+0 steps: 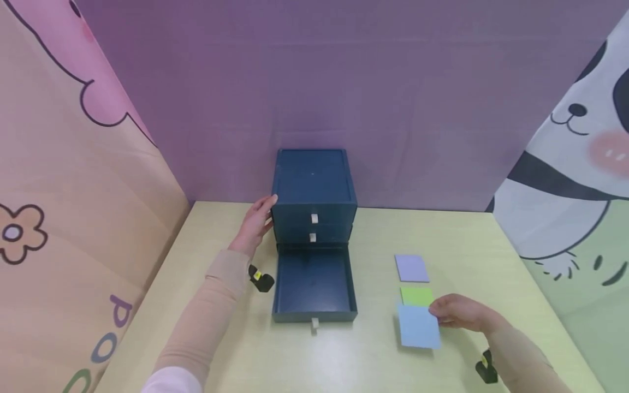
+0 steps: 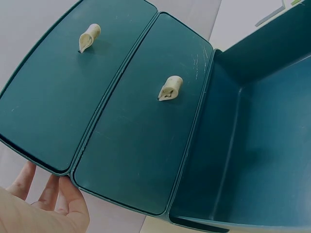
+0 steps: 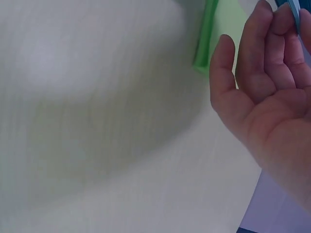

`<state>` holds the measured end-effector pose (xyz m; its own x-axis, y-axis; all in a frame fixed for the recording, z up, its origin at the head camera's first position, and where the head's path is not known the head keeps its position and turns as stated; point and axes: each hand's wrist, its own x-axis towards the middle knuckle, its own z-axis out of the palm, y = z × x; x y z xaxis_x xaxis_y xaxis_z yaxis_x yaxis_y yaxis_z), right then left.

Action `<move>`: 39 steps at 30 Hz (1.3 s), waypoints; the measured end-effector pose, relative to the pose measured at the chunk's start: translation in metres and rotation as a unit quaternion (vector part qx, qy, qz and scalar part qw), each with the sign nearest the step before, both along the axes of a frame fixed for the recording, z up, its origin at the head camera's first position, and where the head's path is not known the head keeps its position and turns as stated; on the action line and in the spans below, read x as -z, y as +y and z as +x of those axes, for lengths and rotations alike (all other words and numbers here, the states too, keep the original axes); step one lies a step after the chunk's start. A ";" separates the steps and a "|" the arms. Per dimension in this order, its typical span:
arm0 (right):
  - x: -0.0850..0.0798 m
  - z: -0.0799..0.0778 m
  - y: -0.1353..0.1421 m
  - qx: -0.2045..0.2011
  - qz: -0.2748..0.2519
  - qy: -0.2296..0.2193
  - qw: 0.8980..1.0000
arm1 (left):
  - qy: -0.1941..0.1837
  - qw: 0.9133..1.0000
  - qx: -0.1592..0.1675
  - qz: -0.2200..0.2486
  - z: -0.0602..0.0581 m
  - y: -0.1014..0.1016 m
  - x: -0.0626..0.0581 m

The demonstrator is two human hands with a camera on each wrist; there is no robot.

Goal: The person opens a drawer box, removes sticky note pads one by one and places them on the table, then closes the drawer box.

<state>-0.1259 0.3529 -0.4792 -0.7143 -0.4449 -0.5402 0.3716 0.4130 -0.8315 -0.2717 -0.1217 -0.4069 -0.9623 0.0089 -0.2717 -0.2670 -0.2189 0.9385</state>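
A dark blue drawer box (image 1: 314, 177) stands against the back wall, its bottom drawer (image 1: 314, 284) pulled out and bare inside. My left hand (image 1: 255, 222) rests against the box's left side, fingertips at its edge; in the left wrist view this hand (image 2: 51, 204) touches the side near the two upper drawers. Between thumb and fingers, my right hand (image 1: 462, 312) pinches a blue sticky note pad (image 1: 419, 327) by its right edge, over the table. Just behind it lies a green pad (image 1: 416, 296), partly covered in the head view. Farther back is a lilac pad (image 1: 411, 268).
The box's upper drawers (image 1: 314, 213) are closed, each with a small pale pull tab. Purple cloth (image 1: 314, 82) hangs behind the table (image 1: 221, 234), with printed cloths at both sides. The open drawer's front reaches toward the table's near side.
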 end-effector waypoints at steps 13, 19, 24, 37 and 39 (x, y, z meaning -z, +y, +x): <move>0.011 0.015 0.012 -0.007 0.070 0.008 0.997 | -0.001 1.000 0.005 -0.011 0.001 0.000 -0.001; 0.011 0.019 0.002 0.022 0.172 0.023 0.985 | 0.000 1.000 0.006 -0.013 0.002 0.000 0.000; 0.013 0.019 -0.004 0.030 0.249 0.054 0.967 | 0.000 1.000 0.004 -0.015 0.002 0.000 0.000; 0.018 0.017 -0.013 0.025 0.351 0.088 0.932 | -0.004 1.000 0.001 -0.022 0.001 0.000 0.000; 0.018 0.017 -0.014 0.023 0.364 0.086 0.927 | -0.003 1.000 0.003 -0.021 0.001 0.000 0.000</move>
